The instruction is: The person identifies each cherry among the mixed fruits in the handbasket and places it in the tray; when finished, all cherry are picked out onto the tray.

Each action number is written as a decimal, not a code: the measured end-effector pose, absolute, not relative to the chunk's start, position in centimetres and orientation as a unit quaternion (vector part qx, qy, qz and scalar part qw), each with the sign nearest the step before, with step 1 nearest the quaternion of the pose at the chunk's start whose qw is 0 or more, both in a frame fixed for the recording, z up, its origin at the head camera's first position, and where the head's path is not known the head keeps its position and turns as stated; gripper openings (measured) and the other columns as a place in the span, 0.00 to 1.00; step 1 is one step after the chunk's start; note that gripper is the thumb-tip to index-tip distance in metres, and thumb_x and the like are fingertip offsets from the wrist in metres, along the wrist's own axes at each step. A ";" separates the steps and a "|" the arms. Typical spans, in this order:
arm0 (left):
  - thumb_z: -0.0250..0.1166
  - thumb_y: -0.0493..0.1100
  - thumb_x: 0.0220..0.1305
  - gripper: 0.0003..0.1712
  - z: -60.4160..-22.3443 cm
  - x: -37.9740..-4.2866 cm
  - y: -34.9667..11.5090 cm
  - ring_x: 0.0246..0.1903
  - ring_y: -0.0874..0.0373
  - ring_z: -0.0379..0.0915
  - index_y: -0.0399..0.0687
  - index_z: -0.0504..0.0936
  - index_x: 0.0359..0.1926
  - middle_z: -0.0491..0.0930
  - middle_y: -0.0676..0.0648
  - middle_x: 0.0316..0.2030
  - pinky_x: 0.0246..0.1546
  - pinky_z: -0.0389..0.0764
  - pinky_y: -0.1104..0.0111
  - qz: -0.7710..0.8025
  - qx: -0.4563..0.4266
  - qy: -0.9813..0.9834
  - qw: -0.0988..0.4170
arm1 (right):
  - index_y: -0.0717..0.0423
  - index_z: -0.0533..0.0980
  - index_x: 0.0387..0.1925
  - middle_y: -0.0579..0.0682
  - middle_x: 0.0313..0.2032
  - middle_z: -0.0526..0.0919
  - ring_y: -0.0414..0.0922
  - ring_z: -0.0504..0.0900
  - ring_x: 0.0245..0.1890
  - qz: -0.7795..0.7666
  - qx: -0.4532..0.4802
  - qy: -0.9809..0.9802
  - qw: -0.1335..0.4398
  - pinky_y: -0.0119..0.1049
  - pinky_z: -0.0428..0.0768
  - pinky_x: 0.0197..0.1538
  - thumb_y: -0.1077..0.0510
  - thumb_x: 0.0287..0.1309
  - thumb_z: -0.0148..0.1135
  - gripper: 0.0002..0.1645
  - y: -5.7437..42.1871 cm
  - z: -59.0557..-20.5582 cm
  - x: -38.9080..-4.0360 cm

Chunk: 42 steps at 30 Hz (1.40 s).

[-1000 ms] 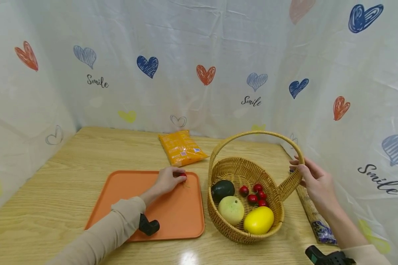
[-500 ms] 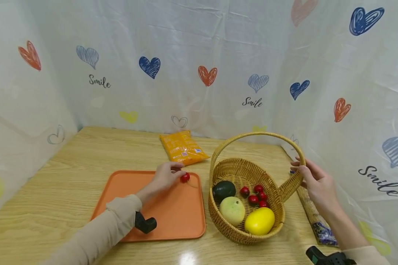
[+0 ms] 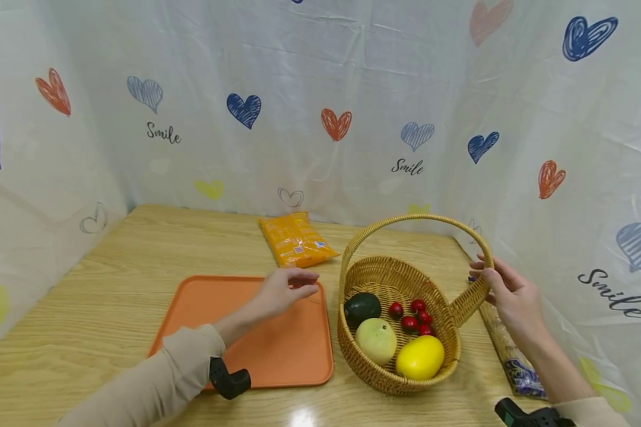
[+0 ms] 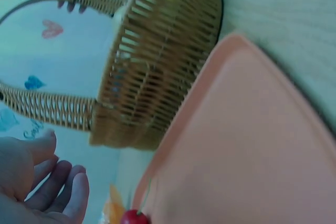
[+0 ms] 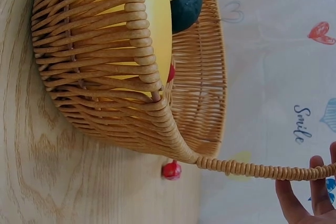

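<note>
My left hand (image 3: pixel 283 292) hovers over the back right of the orange tray (image 3: pixel 291 356), fingers loosely bent with nothing between them. Just beyond its fingertips in the left wrist view, a cherry (image 4: pixel 135 217) with a thin stem lies on the tray; in the head view the hand hides it. My right hand (image 3: pixel 515 299) pinches the right side of the arched handle (image 3: pixel 416 217) of a wicker basket (image 3: pixel 400 379). Inside the basket are a dark green avocado (image 3: pixel 362 309), a pale green round fruit (image 3: pixel 376 340), a yellow lemon-like fruit (image 3: pixel 420 357) and several red cherries (image 3: pixel 409 324).
Behind the tray lies an orange plastic packet (image 3: pixel 297 240). A long printed package (image 3: pixel 513 356) lies right of the basket, under the right forearm. Past the basket in the right wrist view is a small red thing (image 5: pixel 171 170). A heart-printed curtain (image 3: pixel 278 148) encloses the table.
My left hand has let go of the cherry on the tray, drawn back a little, then shifted right over it. The right hand keeps its hold on the basket handle.
</note>
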<state>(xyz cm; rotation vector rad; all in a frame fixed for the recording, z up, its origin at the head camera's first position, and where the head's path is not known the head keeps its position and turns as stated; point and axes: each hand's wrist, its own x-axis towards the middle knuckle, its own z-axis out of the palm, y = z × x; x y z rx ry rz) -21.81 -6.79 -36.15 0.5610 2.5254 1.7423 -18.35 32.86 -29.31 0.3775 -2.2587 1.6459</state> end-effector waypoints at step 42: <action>0.67 0.44 0.60 0.18 -32.8 -18.6 5.1 0.40 0.68 0.75 0.44 0.82 0.51 0.82 0.53 0.42 0.41 0.75 0.77 0.550 0.326 0.766 0.065 | 0.55 0.72 0.60 0.36 0.44 0.82 0.33 0.79 0.46 0.555 0.116 -0.805 0.173 0.24 0.78 0.40 0.54 0.69 0.50 0.21 33.0 -29.7 -18.5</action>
